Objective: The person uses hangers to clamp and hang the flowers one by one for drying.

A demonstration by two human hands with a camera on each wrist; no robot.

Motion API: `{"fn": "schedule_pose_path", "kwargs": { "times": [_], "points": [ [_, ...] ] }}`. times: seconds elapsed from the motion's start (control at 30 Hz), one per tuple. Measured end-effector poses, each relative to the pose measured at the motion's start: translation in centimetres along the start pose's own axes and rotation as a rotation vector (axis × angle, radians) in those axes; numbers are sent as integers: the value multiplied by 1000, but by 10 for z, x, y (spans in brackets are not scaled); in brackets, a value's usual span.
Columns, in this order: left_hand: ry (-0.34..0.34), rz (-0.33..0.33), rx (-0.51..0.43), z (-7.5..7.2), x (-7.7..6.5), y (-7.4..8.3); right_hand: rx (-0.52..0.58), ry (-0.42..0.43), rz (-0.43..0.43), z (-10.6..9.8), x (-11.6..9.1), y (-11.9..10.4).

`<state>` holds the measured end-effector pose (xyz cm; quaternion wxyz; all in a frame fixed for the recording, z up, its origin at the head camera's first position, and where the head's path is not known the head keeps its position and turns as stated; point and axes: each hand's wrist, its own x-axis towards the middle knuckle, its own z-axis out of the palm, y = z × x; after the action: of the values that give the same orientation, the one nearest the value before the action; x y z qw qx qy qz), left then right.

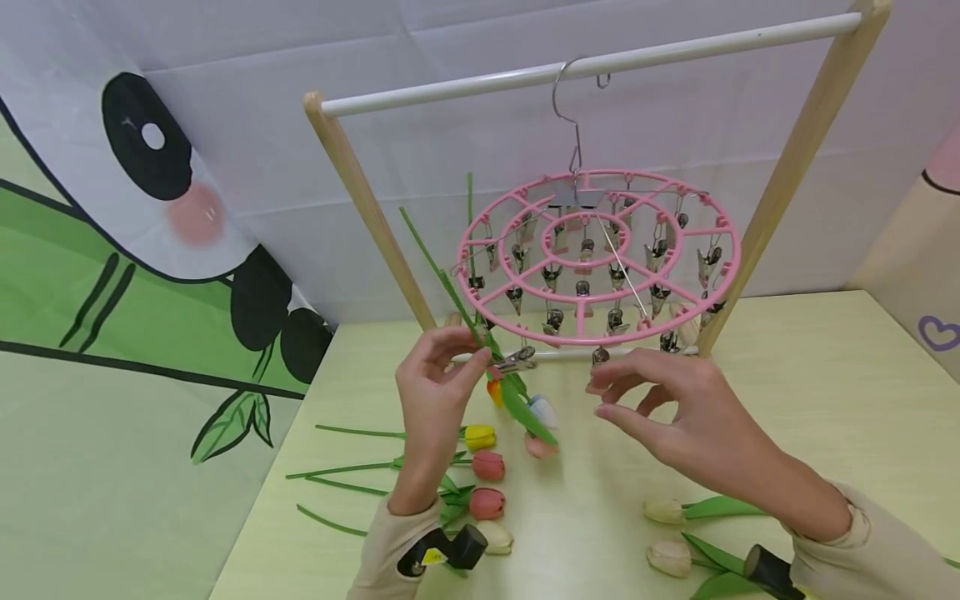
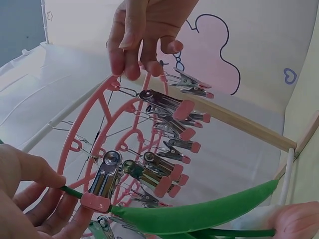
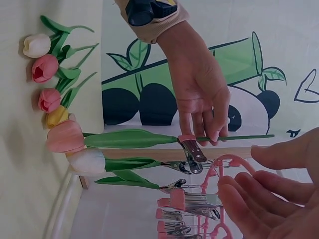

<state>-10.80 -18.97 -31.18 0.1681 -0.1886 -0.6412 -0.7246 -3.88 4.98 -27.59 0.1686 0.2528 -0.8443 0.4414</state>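
My left hand (image 1: 431, 392) pinches the green stem of a pink artificial tulip (image 3: 65, 135), whose flower hangs downward. A metal clip (image 2: 105, 178) with pink tips bites the stem right beside those fingers. The clip belongs to a round pink hanging dryer (image 1: 581, 340) ringed with several such clips. Beside the pink tulip, a white-and-blue tulip (image 1: 543, 411) and an orange one (image 1: 494, 392) also hang head down from the left side. My right hand (image 1: 667, 392) is at the dryer's front edge with thumb and fingers apart, holding nothing; a hanging clip (image 1: 600, 356) is close to its fingertips.
A wooden stand with a white bar (image 1: 480, 82) carries the dryer by a metal hook (image 1: 564, 104). On the table, yellow (image 1: 480, 436), pink (image 1: 488, 465) and white tulips lie at left; two white tulips (image 1: 669, 558) lie at right. A panda-print cloth (image 1: 150, 275) hangs at left.
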Motion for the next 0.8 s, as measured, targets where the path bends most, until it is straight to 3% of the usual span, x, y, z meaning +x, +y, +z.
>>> {"fn": "schedule_pose_path", "kwargs": {
  "times": [0.47,0.8],
  "points": [
    [98,-48,14,-15,10,-13,-85,13,-79,-19,-10,2],
    [153,-102,-20,-19,14,-19,-141,-26,-83,-34,-17,4]
  ]
}}
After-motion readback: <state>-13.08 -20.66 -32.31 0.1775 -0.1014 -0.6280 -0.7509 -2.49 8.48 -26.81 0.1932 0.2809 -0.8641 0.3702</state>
